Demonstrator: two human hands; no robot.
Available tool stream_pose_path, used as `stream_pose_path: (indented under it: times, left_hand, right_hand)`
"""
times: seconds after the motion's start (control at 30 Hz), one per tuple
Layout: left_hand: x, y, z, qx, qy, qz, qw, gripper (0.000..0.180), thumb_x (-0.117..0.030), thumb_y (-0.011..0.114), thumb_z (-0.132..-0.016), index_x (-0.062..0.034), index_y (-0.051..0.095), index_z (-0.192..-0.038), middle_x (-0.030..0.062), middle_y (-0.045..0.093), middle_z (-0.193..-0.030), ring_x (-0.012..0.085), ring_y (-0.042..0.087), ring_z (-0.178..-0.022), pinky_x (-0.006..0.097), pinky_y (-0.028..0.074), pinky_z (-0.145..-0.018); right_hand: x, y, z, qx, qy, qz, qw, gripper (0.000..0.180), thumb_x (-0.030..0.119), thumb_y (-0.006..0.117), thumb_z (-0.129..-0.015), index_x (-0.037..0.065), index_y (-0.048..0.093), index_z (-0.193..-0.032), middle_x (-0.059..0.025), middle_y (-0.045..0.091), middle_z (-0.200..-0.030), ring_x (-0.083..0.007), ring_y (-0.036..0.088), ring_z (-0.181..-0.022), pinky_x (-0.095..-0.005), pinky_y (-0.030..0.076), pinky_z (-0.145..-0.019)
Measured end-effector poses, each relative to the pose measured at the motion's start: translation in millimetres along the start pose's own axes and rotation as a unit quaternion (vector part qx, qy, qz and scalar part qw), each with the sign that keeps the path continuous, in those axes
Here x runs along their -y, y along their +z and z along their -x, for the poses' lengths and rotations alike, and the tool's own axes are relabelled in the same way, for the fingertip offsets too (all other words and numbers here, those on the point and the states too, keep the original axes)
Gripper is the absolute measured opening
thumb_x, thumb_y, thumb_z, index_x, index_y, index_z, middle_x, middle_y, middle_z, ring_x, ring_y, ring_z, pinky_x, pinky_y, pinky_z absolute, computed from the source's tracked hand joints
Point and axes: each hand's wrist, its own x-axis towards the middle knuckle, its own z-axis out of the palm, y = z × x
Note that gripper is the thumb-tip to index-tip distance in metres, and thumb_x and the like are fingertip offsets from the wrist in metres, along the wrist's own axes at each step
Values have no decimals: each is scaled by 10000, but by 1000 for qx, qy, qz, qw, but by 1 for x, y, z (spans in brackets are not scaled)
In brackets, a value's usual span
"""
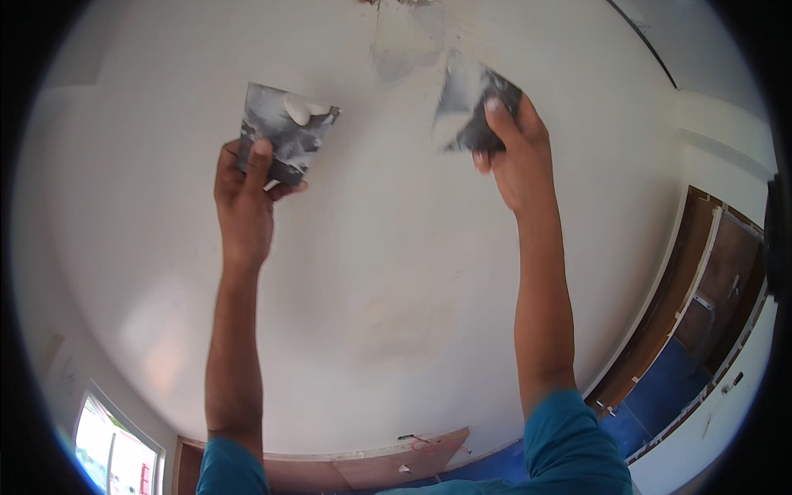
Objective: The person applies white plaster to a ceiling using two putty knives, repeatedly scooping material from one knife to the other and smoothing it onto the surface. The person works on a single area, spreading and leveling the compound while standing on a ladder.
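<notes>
Both my arms reach up in front of a pale wall or ceiling surface [396, 247]. My left hand [247, 186] grips a flat, dark scraper blade [280, 153] smeared with white filler, its thumb pressed on the near face. A small lump of white filler [297, 109] sits near that blade's upper edge. Higher and to the right, my right hand [520, 144] is closed on a second filler-smeared scraper blade [474, 103], slightly blurred. This blade is close to a greyish patch [404, 49] on the surface; whether it touches the surface I cannot tell.
A rough, broken spot [404, 3] shows at the top edge. At the lower right is a brown-framed doorway [693, 272] with blue below it. A bright window [115, 445] stands lower left. Brown boards [379, 466] lie along the bottom.
</notes>
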Motion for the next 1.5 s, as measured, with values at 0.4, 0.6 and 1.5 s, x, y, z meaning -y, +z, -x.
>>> stream_pose_path:
  times: [0.4, 0.6, 1.5]
  left_hand:
    - [84, 121, 258, -23, -392, 326, 860, 231, -221, 507, -1157, -43, 548, -1298, 126, 690, -1314, 231, 711, -1196, 443, 626, -1031]
    - [98, 151, 327, -34, -419, 347, 838, 357, -296, 469, -1165, -31, 549, -1391, 109, 671, -1333, 225, 644, -1247, 425, 505, -1064]
    - [-13, 102, -196, -21, 295, -569, 767, 895, -662, 718, -956, 73, 569, -1445, 267, 703, -1264, 355, 727, -1085, 471, 587, -918]
  right_hand:
    - [-63, -58, 304, -159, 280, -114, 940, 298, -11, 724, -953, 2, 622, -1232, -111, 743, -1004, -170, 714, -769, -302, 583, -546]
    - [-65, -69, 345, -329, 281, -65, 899, 297, 13, 729, -968, -8, 615, -1241, -99, 734, -1028, -159, 693, -778, -311, 561, -619]
    - [-34, -80, 344, -455, 167, -109, 868, 403, 4, 737, -932, -49, 607, -1310, -119, 709, -1137, -210, 709, -900, -362, 581, -691]
